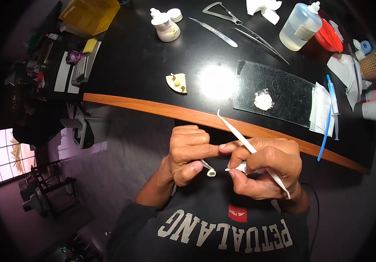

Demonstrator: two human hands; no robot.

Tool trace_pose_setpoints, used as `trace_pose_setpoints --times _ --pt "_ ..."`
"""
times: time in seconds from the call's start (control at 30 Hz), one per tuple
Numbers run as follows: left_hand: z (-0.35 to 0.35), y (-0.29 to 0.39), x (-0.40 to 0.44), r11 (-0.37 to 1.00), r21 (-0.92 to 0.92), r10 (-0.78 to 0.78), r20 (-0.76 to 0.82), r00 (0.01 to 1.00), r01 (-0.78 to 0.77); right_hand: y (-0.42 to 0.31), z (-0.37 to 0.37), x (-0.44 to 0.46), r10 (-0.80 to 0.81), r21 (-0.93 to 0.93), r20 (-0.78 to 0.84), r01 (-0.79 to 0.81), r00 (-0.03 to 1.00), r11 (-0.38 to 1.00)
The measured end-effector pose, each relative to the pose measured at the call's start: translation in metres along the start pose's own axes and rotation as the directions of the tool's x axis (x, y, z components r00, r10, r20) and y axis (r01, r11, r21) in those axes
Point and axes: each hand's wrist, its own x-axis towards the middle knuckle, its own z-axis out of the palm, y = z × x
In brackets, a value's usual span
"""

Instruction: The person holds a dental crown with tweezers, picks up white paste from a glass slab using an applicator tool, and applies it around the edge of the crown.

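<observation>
Fingers of my left hand (189, 150) are closed around a thin metal tool (205, 164), most of it hidden in the grip. At the tool's tip sits a small off-white hollow piece like a tooth crown (211, 173). My right hand (268, 166) grips a white double-ended plastic spatula (240, 137), slanting through the fingers with a curved tip at each end. Its thumb and index finger also pinch a small white item (241, 166), partly hidden, with its narrow tip facing the crown but apart from it. The two hands touch at the fingers.
Beyond the wooden table edge (153, 105) lie a glass plate (279, 83) with white powder (263, 100), and a toothed beige piece (177, 83). Farther back are a scalpel (214, 32), tweezers (262, 45), a caliper (223, 13), a small bottle (167, 30) and a large bottle (299, 28).
</observation>
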Motion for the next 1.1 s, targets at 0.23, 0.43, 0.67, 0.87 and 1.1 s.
trace_pose_setpoints --times 0.23,0.43,0.67,0.87,1.1 --pt "0.0 0.001 0.007 0.999 0.045 -0.002 -0.021 1.0 0.003 0.003 0.011 0.0 -0.047 -0.006 -0.102 0.047 0.994 0.999" --pt "0.0 0.0 0.001 0.997 0.071 -0.038 -0.032 0.999 0.04 0.005 0.016 -0.003 -0.057 -0.033 -0.114 0.054 0.992 0.998" --pt "0.005 -0.008 -0.005 0.999 0.023 0.025 -0.065 0.998 -0.023 0.003 0.012 -0.002 -0.046 -0.016 -0.079 0.045 0.996 0.999" --pt "0.006 0.0 0.0 0.999 0.039 -0.002 -0.089 0.996 0.005 0.001 0.009 -0.005 -0.02 -0.062 -0.052 0.017 0.998 0.998" --pt "0.005 0.0 0.003 0.999 0.041 0.008 -0.089 0.996 -0.004 0.009 0.013 -0.007 -0.064 -0.033 -0.1 0.061 0.993 0.998"
